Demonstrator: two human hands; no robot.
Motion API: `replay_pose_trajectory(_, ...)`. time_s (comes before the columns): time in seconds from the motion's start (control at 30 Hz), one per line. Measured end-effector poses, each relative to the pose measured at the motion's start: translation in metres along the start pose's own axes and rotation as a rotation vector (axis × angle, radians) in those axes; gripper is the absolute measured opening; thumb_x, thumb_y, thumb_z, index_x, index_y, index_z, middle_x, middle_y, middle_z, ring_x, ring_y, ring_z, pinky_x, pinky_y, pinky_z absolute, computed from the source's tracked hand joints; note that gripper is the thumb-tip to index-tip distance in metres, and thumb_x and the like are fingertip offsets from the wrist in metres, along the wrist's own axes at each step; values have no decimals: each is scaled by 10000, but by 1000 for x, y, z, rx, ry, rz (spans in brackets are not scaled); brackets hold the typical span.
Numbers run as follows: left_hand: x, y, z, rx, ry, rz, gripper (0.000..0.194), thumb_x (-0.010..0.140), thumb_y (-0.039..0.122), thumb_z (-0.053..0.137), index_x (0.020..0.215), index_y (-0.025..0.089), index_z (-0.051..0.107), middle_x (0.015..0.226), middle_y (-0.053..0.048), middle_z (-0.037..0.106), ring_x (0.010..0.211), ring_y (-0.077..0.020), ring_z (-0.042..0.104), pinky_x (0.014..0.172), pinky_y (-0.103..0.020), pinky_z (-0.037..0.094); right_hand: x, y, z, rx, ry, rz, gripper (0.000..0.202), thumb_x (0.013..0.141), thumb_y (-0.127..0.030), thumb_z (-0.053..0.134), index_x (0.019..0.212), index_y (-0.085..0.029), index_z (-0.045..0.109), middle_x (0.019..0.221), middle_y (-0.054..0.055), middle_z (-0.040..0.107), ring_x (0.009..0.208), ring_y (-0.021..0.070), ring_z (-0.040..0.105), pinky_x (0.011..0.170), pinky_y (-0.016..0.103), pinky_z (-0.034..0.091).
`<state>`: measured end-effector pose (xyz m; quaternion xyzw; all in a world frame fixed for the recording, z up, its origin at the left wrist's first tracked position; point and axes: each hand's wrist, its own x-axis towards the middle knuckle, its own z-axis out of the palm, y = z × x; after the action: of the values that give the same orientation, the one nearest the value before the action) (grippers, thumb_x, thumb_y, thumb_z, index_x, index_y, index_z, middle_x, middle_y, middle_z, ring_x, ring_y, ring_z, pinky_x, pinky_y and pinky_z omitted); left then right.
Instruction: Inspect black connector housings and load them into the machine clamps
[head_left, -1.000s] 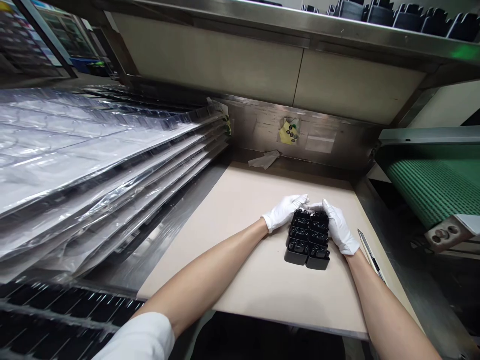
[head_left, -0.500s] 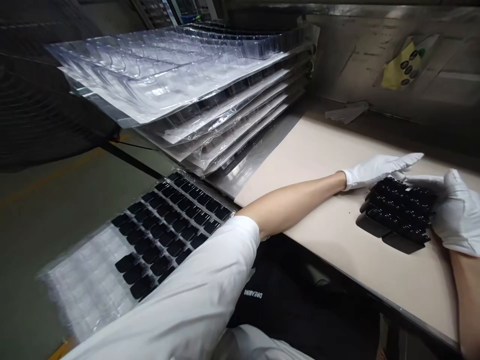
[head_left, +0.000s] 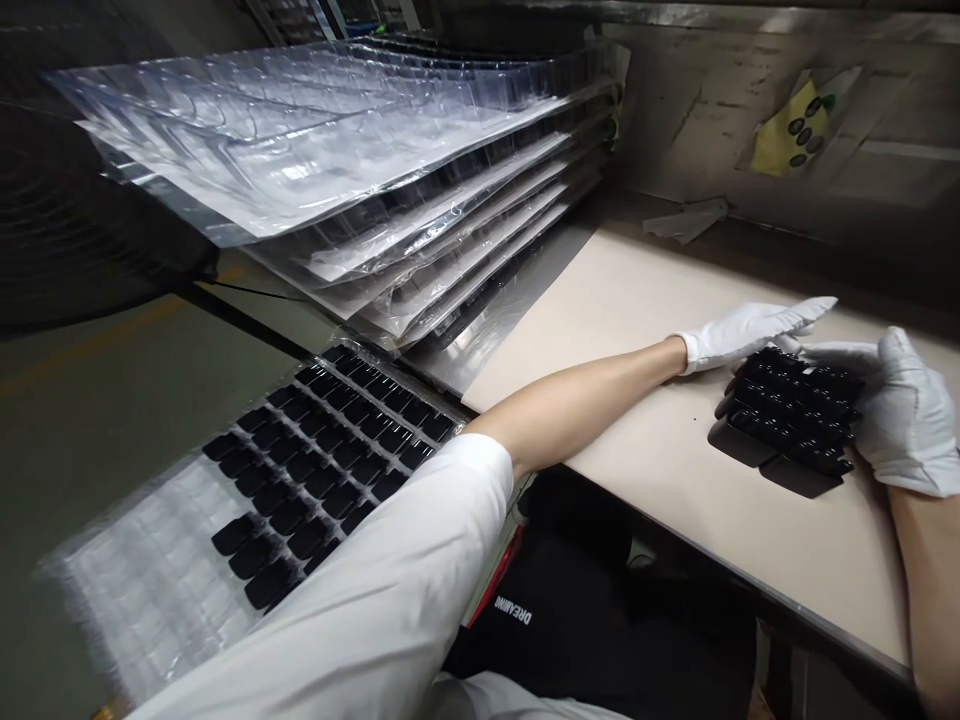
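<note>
A block of glossy black plastic pieces (head_left: 799, 410), packed in rows, sits on the pale bench top (head_left: 637, 430) at the right. My left hand (head_left: 750, 335), in a white glove, lies at its far left corner with the fingers stretched out flat. Along the block's right side rests my right hand (head_left: 907, 420), also gloved, thumb raised and a finger reaching along the far side. Both hands are against or very close to the pieces; exact contact is partly hidden. Neither hand is wrapped round a piece.
Left of the bench, a clear tray (head_left: 150, 570) carries several rows of similar black pieces. A tall stack of clear trays with white sheets (head_left: 315, 170) stands at the back left. A fan (head_left: 90, 200) is at far left; a yellow label (head_left: 799, 125) hangs on the metal wall.
The view has shifted slightly, so the scene sits a little further left. Both hands stay around the black block, which appears slightly tilted compared with before.
</note>
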<state>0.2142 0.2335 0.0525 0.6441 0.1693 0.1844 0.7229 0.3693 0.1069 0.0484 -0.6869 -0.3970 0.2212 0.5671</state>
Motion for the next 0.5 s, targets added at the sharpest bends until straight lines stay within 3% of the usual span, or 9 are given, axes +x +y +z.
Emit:
replay_pose_trajectory(0.13,3,-5,-3,11,-48,37,513,1073,371,507,1491,78,559,1314,-140,712,1149,-196,671,1099,-322,491,-2,-3,1,-42,41,-24,587,952,-637,489,863,-156,815,823,124,780,829,293,737,943,489,520)
replay_pose_trajectory(0.3,6,-9,-4,51,-67,48,498,1084,338,483,1533,126,524,1455,-117,643,1200,-176,660,1118,-297,472,-7,-12,3,-67,12,-15,573,938,-626,479,854,-175,821,884,144,800,910,336,755,980,528,521)
replay_pose_trajectory(0.5,14,-16,-6,88,-107,207,549,1113,345,393,1633,168,376,1553,-99,568,1254,-172,641,1060,-209,468,-9,-12,3,-125,46,-18,557,945,-632,469,850,-219,831,900,135,805,929,357,759,965,551,526)
